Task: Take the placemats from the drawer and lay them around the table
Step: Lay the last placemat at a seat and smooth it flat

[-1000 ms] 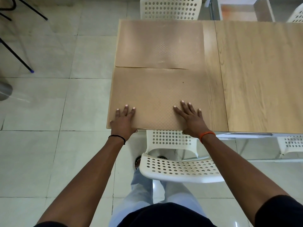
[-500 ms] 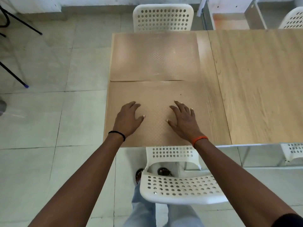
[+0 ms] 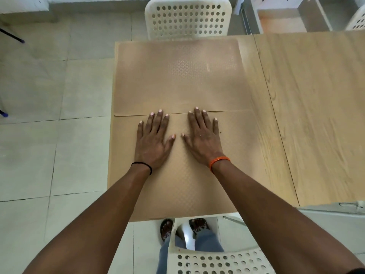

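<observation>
Hands lie flat and spread on the near tan, dimple-textured rectangular placemat: my left hand and right hand sit side by side near its middle, palms down, fingers straight, gripping nothing. Its long axis runs left to right across the pale wooden table, directly under both hands, neither nearer. My fingertips reach its far edge, which meets the far tan placemat by the white perforated plastic chair. I judge any next adjustment slides along that seam
</observation>
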